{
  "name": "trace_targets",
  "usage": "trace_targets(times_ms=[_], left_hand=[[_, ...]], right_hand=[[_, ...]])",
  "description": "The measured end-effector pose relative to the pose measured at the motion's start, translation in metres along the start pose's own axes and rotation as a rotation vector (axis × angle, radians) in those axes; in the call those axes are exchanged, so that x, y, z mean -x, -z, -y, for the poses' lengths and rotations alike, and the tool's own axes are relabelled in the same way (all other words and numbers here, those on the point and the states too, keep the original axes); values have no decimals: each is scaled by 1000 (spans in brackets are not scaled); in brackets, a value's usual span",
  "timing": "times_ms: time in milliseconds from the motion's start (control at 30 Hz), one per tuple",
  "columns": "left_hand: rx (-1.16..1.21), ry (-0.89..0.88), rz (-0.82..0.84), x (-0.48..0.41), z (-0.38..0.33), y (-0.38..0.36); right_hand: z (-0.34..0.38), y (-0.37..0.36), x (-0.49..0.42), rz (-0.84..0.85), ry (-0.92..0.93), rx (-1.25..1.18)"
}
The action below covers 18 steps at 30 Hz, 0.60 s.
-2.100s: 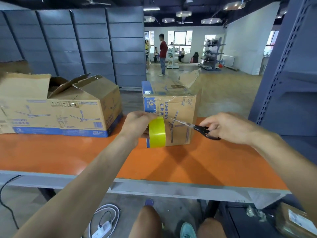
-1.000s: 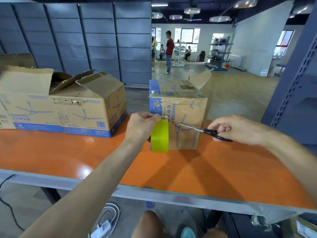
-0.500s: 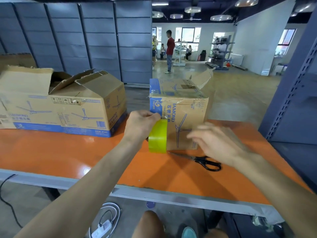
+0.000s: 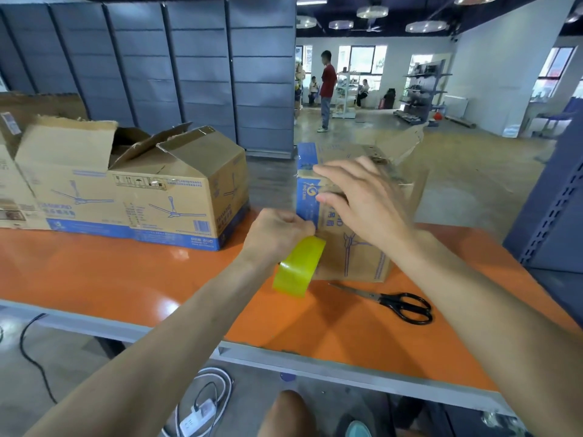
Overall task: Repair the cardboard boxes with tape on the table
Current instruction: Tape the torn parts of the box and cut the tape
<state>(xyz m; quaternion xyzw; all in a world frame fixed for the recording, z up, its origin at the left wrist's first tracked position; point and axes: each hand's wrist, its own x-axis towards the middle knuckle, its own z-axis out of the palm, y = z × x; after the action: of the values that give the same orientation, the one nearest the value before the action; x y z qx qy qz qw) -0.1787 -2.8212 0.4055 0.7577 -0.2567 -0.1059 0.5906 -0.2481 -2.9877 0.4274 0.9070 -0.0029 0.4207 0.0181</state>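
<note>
Cardboard boxes stand on the orange worktop (image 4: 126, 279): the small box (image 4: 362, 247) just in front of me, the big box (image 4: 142, 197) well off to its left, and the edge of a third box (image 4: 12, 184) at the far left.

My left hand (image 4: 277, 234) grips the yellow tape roll (image 4: 299, 266), fingers (image 4: 303, 227) curled round it, at the small box's near left corner. My right hand (image 4: 359, 197) lies on that box's upper front edge, its fingers (image 4: 328, 171) straight and a little apart, pressing and holding nothing. The strip itself is too clear for me to make out.

The risks as I judge them:
- The small box looks light. A hard press from the right hand could slide it or tip it backward, and the tape would go on crooked or wrinkled.
- The roll hangs low beside the corner. If it drags on a strip not yet rubbed down, the strip could peel away.
- The scissors (image 4: 394, 302) lie loose on the worktop, close under my right forearm. A careless sweep could knock them toward the front edge.

The small box's top looks folded shut, apart from one torn flap (image 4: 407, 143) standing up at the back right, so its contents are hidden. The big box's flaps gape half open over a dark inside, and I cannot tell what it holds.
</note>
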Motion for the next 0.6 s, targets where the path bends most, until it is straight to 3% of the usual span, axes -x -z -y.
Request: trace_targets(times_ms=[267,433,600], left_hand=[[138,-9,0,-6,12,9],[168,-56,-13,2,16,10],[169,-80,-12,14,20,10]], right_hand=[[2,-4,6,-90,52,133],[1,-6,10,-47,122,255],[9,-5,10,-58,67,252]])
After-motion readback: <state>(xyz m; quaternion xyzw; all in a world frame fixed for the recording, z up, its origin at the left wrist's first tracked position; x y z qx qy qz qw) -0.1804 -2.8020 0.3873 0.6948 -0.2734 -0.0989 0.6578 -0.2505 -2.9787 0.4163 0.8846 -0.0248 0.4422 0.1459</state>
